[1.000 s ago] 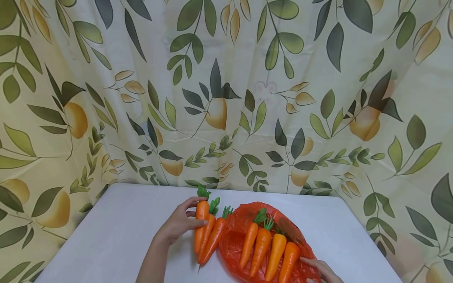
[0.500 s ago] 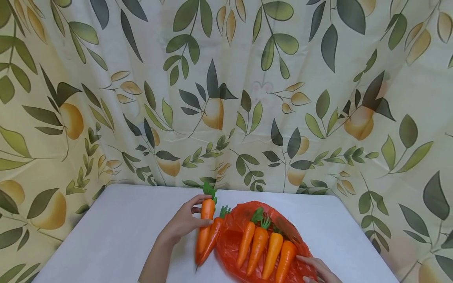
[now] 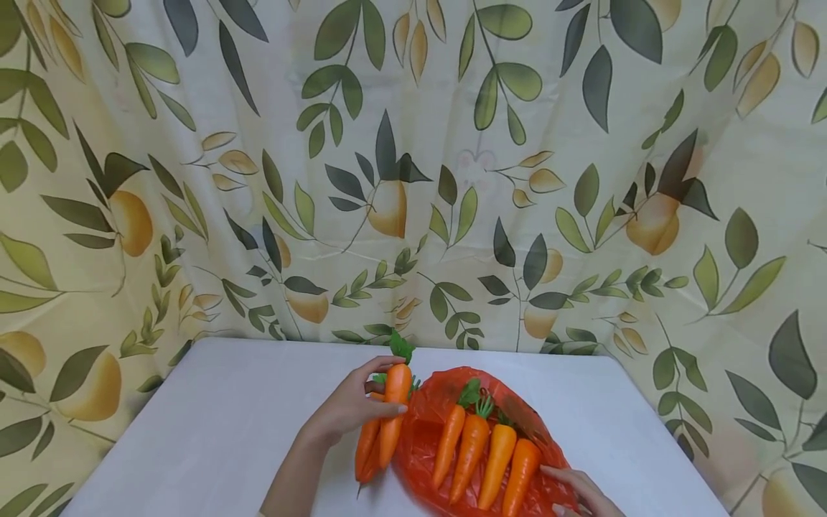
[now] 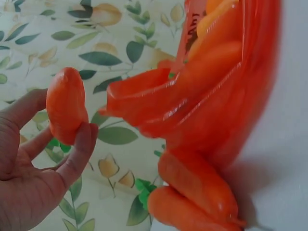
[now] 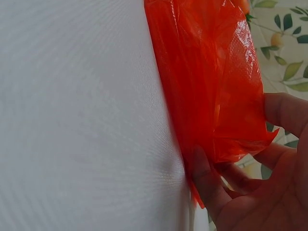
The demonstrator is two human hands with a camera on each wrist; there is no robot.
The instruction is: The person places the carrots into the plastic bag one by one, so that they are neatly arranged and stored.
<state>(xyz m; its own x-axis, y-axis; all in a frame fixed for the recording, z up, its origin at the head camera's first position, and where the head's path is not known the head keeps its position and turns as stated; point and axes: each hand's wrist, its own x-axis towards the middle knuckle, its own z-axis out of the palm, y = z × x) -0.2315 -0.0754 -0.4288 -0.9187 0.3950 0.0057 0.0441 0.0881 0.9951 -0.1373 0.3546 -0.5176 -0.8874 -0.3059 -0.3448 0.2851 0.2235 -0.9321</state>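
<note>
My left hand (image 3: 352, 406) holds an orange carrot (image 3: 397, 388) with a green leafy top between thumb and fingers, raised beside the bag. The left wrist view shows this carrot (image 4: 67, 106) end-on in the fingers, apart from the bag. Two more carrots (image 4: 197, 185) lie together on the table below it, partly hidden by the held one in the head view. An open red plastic bag (image 3: 439, 388) has several carrots (image 3: 474, 449) lying side by side in its mouth. My right hand (image 3: 584, 492) grips the bag's right edge, thumb and fingers on either side of the film (image 5: 216, 96).
A white table (image 3: 213, 431) bears the bag and the loose carrots. Behind it and at both sides hangs a curtain (image 3: 413, 287) printed with leaves and fruit.
My left hand has lifted one carrot off the loose group and carried it right toward the bag, uncovering two others beneath. The right hand stays at the bag's edge. The head view has shifted slightly.
</note>
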